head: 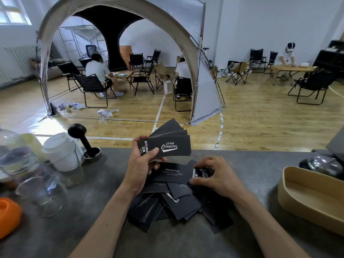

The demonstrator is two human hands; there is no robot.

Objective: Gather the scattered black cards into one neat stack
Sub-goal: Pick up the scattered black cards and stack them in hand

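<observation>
The left hand [143, 162] holds a fanned bunch of black cards [167, 142] above the grey surface [104, 183], thumb curled over the front card (white lettering reads "Club Camping"). Below it, the loose pile of cards [173, 200] lies scattered and overlapping on the surface. The right hand [216, 175] rests on the pile's far right side, its fingers [204, 165] curled down and pinching the top cards there. A tan tray [290, 183] sits to the right, paper cups [61, 151] to the left.
</observation>
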